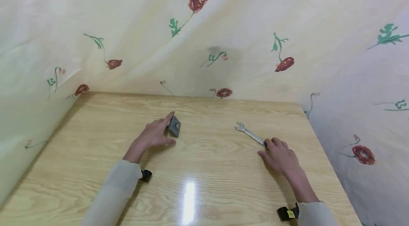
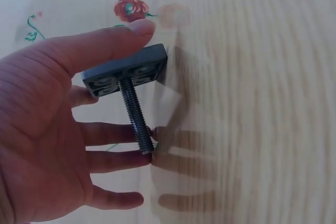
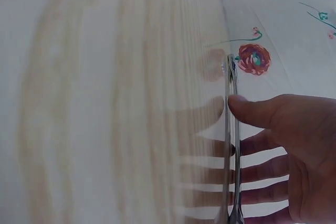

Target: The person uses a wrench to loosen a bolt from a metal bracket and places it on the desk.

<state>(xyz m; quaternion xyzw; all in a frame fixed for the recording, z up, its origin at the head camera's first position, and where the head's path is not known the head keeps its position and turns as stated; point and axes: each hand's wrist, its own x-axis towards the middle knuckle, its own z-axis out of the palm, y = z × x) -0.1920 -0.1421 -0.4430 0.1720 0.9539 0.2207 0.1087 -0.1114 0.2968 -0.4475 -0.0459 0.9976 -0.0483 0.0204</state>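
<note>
A dark square plate (image 1: 174, 126) with a threaded bolt (image 2: 137, 119) standing out of it is at the left middle of the table. My left hand (image 1: 154, 133) reaches over it, fingers fairly straight and spread. In the left wrist view the thumb (image 2: 113, 45) passes over the plate, while the other fingers extend below and behind the bolt. On the right lies a silver open-end wrench (image 1: 252, 135), its open jaw pointing away to the left. My right hand (image 1: 281, 156) is at its near end, with extended fingers beside the shaft; the thumb tip (image 3: 241, 109) appears to touch it.
The wood-grain table (image 1: 207, 169) meets cream floral cloth (image 1: 143, 41) at its back and sides. Black bands with small devices (image 1: 146, 176) are on both wrists, near the pale sleeves (image 1: 112, 190).
</note>
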